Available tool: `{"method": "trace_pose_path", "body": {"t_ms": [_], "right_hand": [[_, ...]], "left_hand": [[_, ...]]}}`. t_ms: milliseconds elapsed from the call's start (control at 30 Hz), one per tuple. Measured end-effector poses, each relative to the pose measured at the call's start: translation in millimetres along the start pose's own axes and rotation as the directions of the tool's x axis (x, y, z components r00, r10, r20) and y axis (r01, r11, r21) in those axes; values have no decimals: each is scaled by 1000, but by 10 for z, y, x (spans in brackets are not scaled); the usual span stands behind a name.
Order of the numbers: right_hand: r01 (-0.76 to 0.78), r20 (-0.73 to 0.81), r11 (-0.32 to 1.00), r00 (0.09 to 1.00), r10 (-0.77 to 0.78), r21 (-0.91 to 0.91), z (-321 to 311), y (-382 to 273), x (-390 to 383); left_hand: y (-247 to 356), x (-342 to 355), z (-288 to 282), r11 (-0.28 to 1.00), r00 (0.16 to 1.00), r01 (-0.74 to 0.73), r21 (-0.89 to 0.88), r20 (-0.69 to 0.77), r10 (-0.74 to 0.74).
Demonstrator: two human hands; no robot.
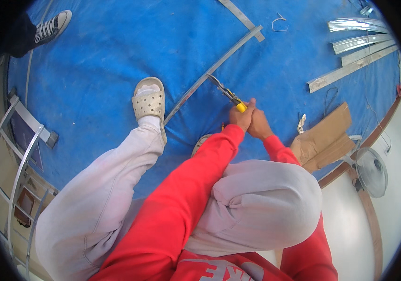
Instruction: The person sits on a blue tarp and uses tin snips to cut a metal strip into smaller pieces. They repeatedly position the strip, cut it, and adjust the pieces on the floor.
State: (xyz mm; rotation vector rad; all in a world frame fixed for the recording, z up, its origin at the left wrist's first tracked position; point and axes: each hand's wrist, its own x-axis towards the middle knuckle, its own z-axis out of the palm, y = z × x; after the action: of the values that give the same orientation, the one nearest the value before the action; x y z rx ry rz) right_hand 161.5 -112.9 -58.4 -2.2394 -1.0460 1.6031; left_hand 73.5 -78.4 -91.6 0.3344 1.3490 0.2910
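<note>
My left fingers (240,119) and right fingers (260,124) clasp the tin snips (229,94). A tilted bite could slip, denting the metal strip (201,82).

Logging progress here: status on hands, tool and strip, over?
Left hand and right hand closed together at the handle end of yellow-handled snips; blade tips at the metal strip; left slipper beside the strip's near end.
</note>
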Motion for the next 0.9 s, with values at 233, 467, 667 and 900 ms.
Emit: {"method": "trace_pose_path", "body": {"t_ms": [233,467,667,900], "right_hand": [[78,-47,995,996,-81,-60,-13,35,-14],[50,-53,991,997,-57,-121,66,176,26],[213,-145,968,962,-231,-130,103,200,56],[124,-36,976,990,-133,-177,17,127,7]], "left_hand": [[-51,-20,14,993,997,50,-109,57,-44],[-18,40,-134,982,934,99,-160,355,-36],[-79,75,-89,995,969,13,-102,245,12],[-46,-26,35,999,1000,-18,-46,-4,18]]}}
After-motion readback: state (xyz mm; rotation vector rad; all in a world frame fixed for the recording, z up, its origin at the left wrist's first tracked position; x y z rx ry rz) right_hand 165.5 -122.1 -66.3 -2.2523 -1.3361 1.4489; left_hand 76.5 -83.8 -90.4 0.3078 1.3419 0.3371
